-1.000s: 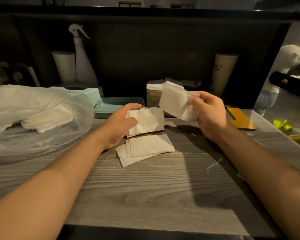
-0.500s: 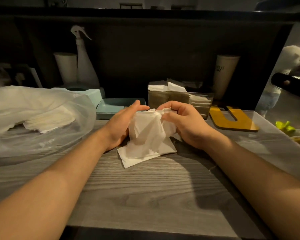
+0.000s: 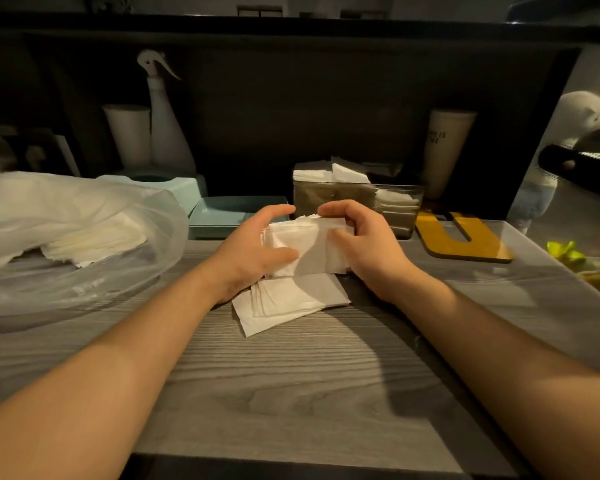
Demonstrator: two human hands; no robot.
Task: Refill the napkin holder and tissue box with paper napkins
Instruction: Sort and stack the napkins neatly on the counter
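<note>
A small stack of white paper napkins [image 3: 309, 249] is held upright between both hands just above the wooden counter. My left hand [image 3: 253, 251] grips its left side, thumb across the front. My right hand [image 3: 364, 244] grips its right side, fingers curled over the top. Under them lies a loose pile of napkins [image 3: 284, 306] flat on the counter. Behind my hands stands the clear napkin holder [image 3: 395, 206], with white napkins inside and sticking out on top. A teal tissue box [image 3: 177, 185] sits at the back left with its teal lid or tray [image 3: 222, 213] beside it.
A clear plastic bag [image 3: 66, 237] holding more napkins fills the left of the counter. A yellow wooden piece [image 3: 461, 240] lies at the right on a clear sheet. A spray bottle [image 3: 167, 133] and cups stand against the dark back wall.
My right hand brought its napkins from near the holder down onto the ones my left hand held. Both hands now hold the merged stack squared up between them.
</note>
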